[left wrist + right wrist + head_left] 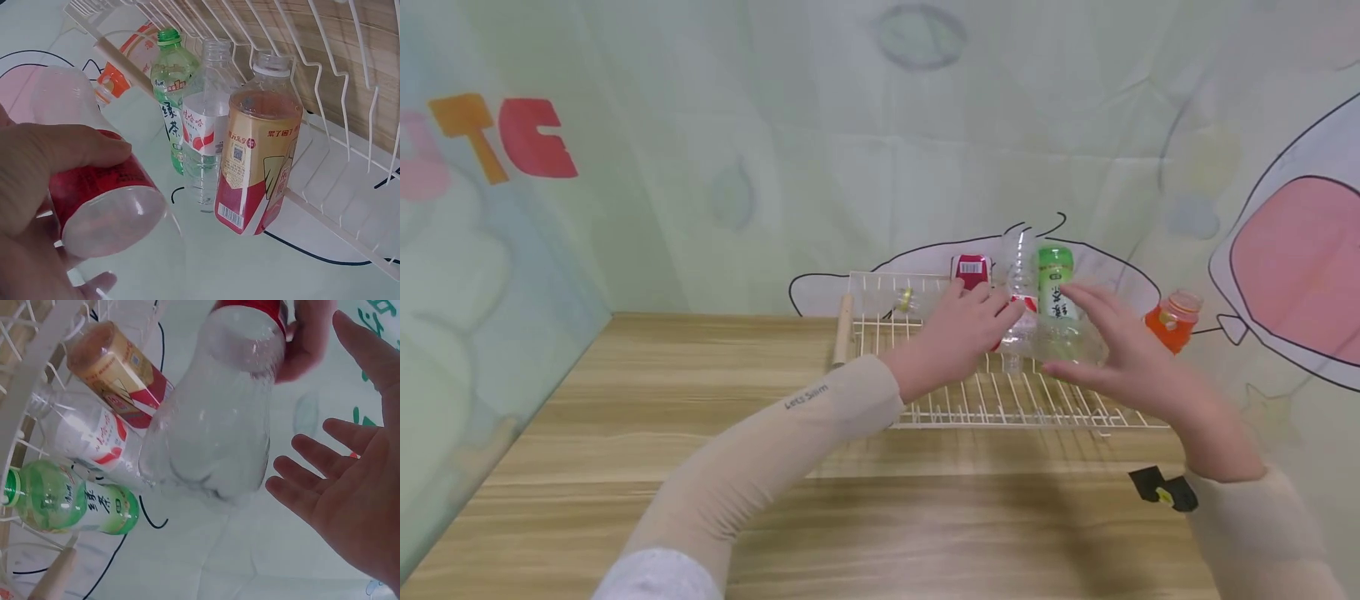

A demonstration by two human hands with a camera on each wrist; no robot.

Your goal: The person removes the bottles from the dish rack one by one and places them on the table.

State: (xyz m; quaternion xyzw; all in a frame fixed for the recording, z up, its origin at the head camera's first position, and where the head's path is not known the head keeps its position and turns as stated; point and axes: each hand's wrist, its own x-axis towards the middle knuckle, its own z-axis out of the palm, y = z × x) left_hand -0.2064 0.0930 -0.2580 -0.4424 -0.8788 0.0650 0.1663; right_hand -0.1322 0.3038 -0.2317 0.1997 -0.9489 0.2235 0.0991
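Note:
My left hand [958,333] grips a clear plastic bottle [209,434] around its red label, fingers and thumb wrapped about it. The bottle lies sideways over the white wire rack [1022,421], its bare end towards my right hand [1138,362]. That right hand has its fingers spread and extended beside the bottle's end, holding nothing. Behind stand three bottles in a row, leaning on the rack: a green tea bottle [169,94], a clear bottle with a white and red label [205,128], and a yellow and dark red bottle [259,150].
To the rack's right is a small bottle of orange colour [1172,323]. A wooden bar [843,329] runs along the rack's left end. Black pieces [1161,489] lie on the wood-grain table [700,350] at front right. A printed cloth [737,167] hangs behind.

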